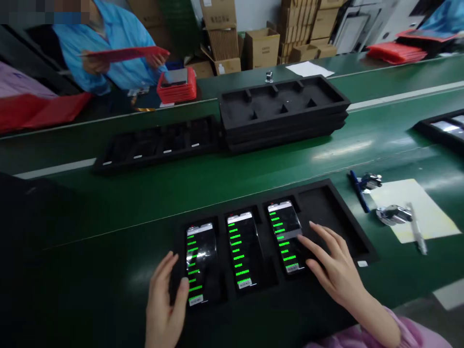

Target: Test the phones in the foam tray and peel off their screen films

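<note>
Three lit smartphones lie face up in the slots of a black foam tray (315, 193), each showing green text lines on a dark screen. My left hand (165, 302) is beside the left smartphone (203, 263), its thumb at that phone's left edge and its fingers apart. In the middle slot rests another smartphone (250, 251). My right hand (335, 268) has its fingers spread, with the index fingertip at the screen of the right smartphone (284, 234), where a grey row is highlighted. Neither hand grips anything. The tray's rightmost slot holds no phone.
Stacked black trays (282, 116) stand across the green bench, beside a tray of dark phones (155, 142). To the right lie a blue pen (358, 191), metal clamp-like pieces (393, 214) and paper (431, 208). Opposite, a person in blue (119, 36) holds a red sheet near red trays (177, 89).
</note>
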Demonstrator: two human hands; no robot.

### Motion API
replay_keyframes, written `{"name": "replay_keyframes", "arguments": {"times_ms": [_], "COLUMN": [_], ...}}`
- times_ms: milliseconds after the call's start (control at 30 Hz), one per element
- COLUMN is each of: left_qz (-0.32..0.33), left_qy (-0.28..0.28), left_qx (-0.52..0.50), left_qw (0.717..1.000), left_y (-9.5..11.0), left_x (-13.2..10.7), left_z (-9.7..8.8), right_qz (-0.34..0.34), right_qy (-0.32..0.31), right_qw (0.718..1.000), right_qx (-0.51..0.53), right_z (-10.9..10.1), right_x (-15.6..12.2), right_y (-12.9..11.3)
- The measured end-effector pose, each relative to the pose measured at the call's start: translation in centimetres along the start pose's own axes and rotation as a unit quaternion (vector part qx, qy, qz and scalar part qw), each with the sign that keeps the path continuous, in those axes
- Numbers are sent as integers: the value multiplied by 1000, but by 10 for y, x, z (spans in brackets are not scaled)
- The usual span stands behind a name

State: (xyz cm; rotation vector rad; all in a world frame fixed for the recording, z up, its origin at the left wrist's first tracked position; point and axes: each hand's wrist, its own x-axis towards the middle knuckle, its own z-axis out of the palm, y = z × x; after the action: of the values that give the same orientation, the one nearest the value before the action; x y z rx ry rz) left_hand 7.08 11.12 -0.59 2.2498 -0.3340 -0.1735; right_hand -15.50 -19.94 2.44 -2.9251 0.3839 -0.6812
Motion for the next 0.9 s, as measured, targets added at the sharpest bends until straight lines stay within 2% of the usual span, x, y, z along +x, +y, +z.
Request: {"name": "replay_keyframes", "arguments": {"times_ms": [100, 200, 400, 533, 667, 767, 900], "left_qz": [26, 60, 176, 180, 181, 187, 205], "left_qy": [-20, -11, 12, 32, -13, -24, -13], "left_qx": [93, 145, 232, 235, 247, 257, 253], "left_qw": [995, 988, 956, 955, 952, 948, 945], "left_y": [-5, -7, -5, -12, -36, -52, -58], "left_x": [-19, -30, -29, -39, -53, -57, -56], "left_z": [-1, 2, 3, -2, -5, -2, 5], "right_qz": [-20, -50, -73, -73, -62, -56, -40], "right_qy": [3, 6, 8, 24, 30, 23, 8], "right_qw": [999, 998, 997, 997, 998, 998, 999], "right_qx": [44, 49, 9, -5, -4, -2, -8], "right_z": [-3, -3, -2, -3, -3, -2, 0], "right_x": [-6, -8, -2, 1, 1, -1, -7], "right_y": [5, 7, 3, -2, -5, -5, -3]}}
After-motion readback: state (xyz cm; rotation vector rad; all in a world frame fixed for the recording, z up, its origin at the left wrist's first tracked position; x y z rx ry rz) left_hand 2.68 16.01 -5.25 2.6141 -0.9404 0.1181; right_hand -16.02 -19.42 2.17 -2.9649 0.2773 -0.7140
